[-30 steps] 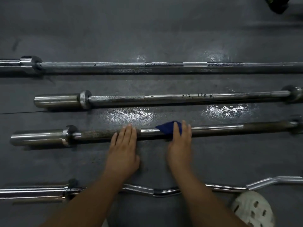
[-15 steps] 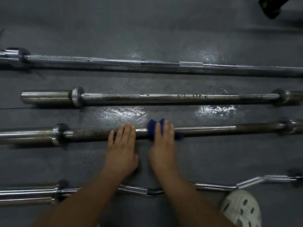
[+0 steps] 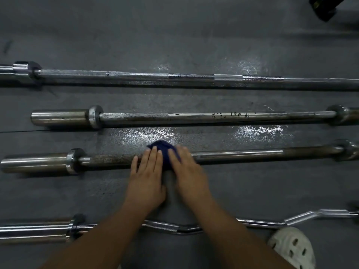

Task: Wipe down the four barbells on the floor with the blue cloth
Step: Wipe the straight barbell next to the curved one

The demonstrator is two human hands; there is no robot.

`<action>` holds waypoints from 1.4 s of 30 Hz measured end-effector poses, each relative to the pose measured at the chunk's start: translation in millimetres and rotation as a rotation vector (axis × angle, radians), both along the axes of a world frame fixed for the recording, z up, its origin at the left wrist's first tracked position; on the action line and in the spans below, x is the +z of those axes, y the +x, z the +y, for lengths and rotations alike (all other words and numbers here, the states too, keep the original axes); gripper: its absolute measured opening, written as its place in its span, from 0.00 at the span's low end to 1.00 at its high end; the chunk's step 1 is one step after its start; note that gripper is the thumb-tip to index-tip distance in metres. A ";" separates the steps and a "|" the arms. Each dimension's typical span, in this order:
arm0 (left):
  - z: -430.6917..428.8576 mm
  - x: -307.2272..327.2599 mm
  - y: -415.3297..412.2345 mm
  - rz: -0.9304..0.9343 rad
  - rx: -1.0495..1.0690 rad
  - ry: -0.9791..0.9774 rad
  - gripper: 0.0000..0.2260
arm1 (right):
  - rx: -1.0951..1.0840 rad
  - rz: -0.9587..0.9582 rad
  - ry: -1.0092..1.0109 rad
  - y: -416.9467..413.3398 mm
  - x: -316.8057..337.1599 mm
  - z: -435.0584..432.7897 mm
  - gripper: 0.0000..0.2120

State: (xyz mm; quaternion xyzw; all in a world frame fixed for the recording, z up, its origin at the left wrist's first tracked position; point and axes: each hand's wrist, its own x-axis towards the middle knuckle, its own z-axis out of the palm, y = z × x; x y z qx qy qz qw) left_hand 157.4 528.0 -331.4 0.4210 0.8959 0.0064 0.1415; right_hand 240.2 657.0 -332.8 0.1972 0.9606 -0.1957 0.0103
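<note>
Four barbells lie side by side on the dark floor (image 3: 174, 35), each running from 9 o'clock to 3 o'clock. The farthest barbell (image 3: 136, 75) sits toward 12 o'clock. Next comes the second barbell (image 3: 194, 116), with dark specks on its shaft. The rusty barbell (image 3: 242, 153) crosses the middle of the view, and the curl bar (image 3: 165, 226), with its bent shaft, lies nearest at 6 o'clock.

The blue cloth (image 3: 162, 152) is bunched on the shaft of the rusty barbell, near the centre of the view. Its far edge spills over the bar toward 12 o'clock. Both hands meet at it.

The left grip (image 3: 145, 177) is released. Its fingers are straight and laid flat across the shaft, with the two inner fingertips resting on the cloth's 9 o'clock edge. From this grip the cloth lies at about 1 o'clock.

The right grip (image 3: 188, 171) is somewhat blurred. It too is unclenched, its fingers stretched over the cloth's 3 o'clock side and pressing it onto the bar. From this grip the cloth lies at about 10 o'clock. The cloth bulges up between the two sets of fingers.

Wet patches (image 3: 145, 135) shine on the floor between the second and rusty barbells. A white perforated shoe (image 3: 291, 247) shows at 5 o'clock, just beside the curl bar. A dark object (image 3: 322, 8) is cut off at 1 o'clock.
</note>
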 end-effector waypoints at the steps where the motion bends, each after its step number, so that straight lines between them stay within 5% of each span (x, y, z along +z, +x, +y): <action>1: 0.3 0.8 0.1 -0.004 -0.003 -0.008 0.45 | -0.125 0.011 0.024 10.1 -0.8 13.9 0.34; 5: 0.5 1.6 1.2 -0.003 0.004 -0.014 0.46 | -0.562 -0.119 -0.022 16.2 4.1 21.6 0.37; 9: 0.7 1.2 -0.6 -0.005 0.001 0.002 0.46 | -0.068 0.003 -0.054 -7.9 2.7 -15.7 0.34; 11: 0.8 2.3 -1.1 -0.010 0.004 0.002 0.46 | 0.005 -0.005 -0.009 -0.4 -5.5 3.8 0.33; 15: -0.6 4.3 -0.2 -0.011 -0.005 -0.025 0.45 | -0.503 -0.079 0.033 9.6 -0.7 13.9 0.37; 20: 0.3 4.2 -1.8 -0.027 0.011 0.007 0.44 | -0.131 0.055 -0.319 -24.4 18.3 -17.4 0.32; 24: -1.4 3.7 -2.8 -0.025 -0.008 0.011 0.46 | -0.527 0.328 -0.667 -25.6 65.7 15.7 0.31; 26: -2.0 4.9 -3.2 -0.028 -0.011 0.015 0.46 | -0.607 0.443 -0.734 -26.4 72.2 18.3 0.17; 28: -1.3 6.7 -3.4 -0.030 -0.003 0.014 0.45 | -0.560 0.270 -0.460 -22.8 58.1 19.0 0.04; 31: 0.8 7.0 -2.5 -0.034 0.023 0.021 0.43 | -0.528 0.060 -0.158 -9.5 20.2 19.3 0.10; 34: -2.1 4.5 -6.3 -0.011 0.021 0.028 0.39 | -0.511 0.155 -0.158 -18.7 4.9 -12.8 0.17; 38: -13.0 1.5 -13.6 0.055 -0.003 0.053 0.33 | -0.012 0.048 -0.194 -22.4 -0.5 -34.7 0.26; 42: -15.2 2.7 -17.7 0.037 -0.028 0.005 0.42 | -0.362 0.006 0.043 0.4 -6.6 19.3 0.24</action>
